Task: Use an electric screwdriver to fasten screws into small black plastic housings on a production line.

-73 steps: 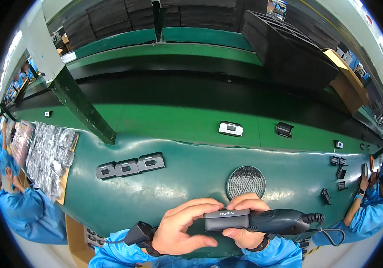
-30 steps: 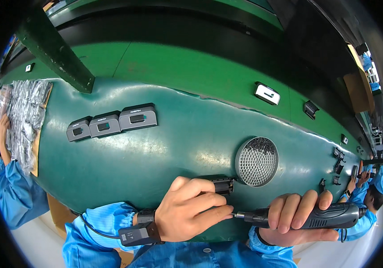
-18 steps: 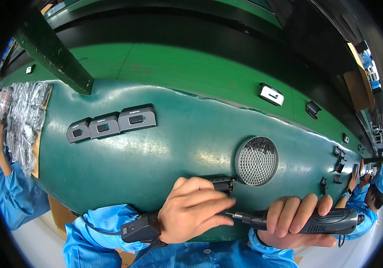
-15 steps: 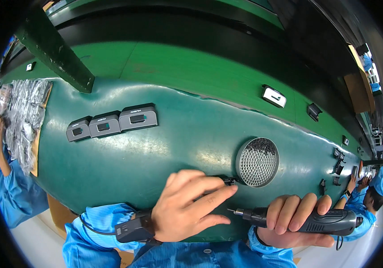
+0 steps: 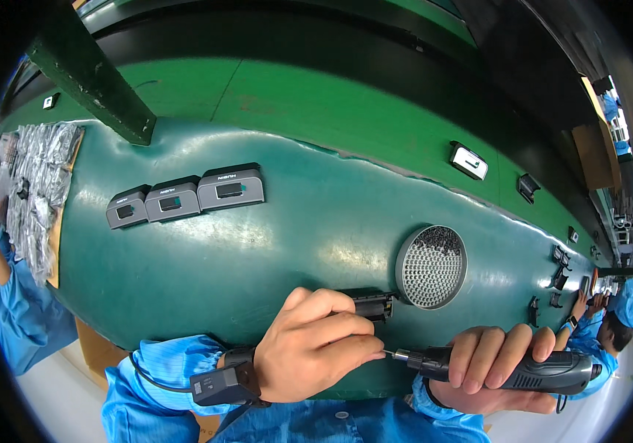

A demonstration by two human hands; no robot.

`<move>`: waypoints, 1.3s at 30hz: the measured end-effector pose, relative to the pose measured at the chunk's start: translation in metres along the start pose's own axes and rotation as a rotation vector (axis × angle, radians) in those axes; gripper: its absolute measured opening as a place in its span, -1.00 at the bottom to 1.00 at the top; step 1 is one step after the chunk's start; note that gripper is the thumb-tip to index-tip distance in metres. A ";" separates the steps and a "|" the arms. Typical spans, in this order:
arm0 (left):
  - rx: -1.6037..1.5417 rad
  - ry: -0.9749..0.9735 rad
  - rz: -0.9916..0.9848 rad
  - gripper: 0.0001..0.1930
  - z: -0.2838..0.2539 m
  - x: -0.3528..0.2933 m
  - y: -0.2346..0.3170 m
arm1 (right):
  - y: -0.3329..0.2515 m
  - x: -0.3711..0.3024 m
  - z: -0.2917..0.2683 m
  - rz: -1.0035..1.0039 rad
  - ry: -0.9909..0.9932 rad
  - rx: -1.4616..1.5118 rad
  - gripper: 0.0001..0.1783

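My left hand (image 5: pixel 316 343) is closed, with a black plastic part (image 5: pixel 373 306) sticking out past its curled fingers toward the round dish. Most of that part is hidden behind the fingers. Thumb and forefinger press together at the tip of the bit on a black electric screwdriver (image 5: pixel 545 373); any small piece pinched there is too small to make out. Wrapped around the screwdriver's body, my right hand (image 5: pixel 486 362) keeps it nearly level, bit pointing left. Just beyond the hands stands the round grey dish (image 5: pixel 434 299), with many small holes and a heap of dark screws (image 5: pixel 438 238).
Three grey-black devices (image 5: pixel 232 190) stand in a row at left. Bagged parts (image 5: pixel 32 199) lie beside a co-worker's arm at far left. A white-faced unit (image 5: pixel 469 160) and a black part (image 5: pixel 528 187) sit on the green belt. More black parts lie near another co-worker (image 5: pixel 611 325) at right.
My left thumb and forefinger, spread apart before, have closed together and met the tip of the screwdriver bit. More of the black plastic part now shows beyond the fingers.
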State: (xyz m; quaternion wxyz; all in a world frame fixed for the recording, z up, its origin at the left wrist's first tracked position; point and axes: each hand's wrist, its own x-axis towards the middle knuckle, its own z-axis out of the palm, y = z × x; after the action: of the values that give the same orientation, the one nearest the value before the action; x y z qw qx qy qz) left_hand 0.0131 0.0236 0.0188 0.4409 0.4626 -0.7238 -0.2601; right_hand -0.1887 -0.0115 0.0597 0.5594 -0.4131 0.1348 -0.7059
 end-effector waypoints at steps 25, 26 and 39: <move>0.059 -0.129 -0.213 -0.52 -0.007 0.004 -0.037 | 0.063 0.000 0.020 0.009 -0.256 -0.258 -0.23; 0.055 -0.127 -0.222 -0.52 -0.007 0.003 -0.039 | 0.065 -0.001 0.020 0.019 -0.258 -0.258 -0.23; 0.044 -0.103 -0.214 -0.52 -0.008 -0.001 -0.039 | 0.065 -0.005 0.023 0.047 -0.320 -0.287 -0.23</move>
State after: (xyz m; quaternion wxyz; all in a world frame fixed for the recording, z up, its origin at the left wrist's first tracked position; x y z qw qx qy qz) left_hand 0.0374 0.0077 -0.0083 0.3626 0.5327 -0.6977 -0.3130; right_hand -0.1276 -0.0231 0.0290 0.5255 -0.5919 0.1528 -0.5917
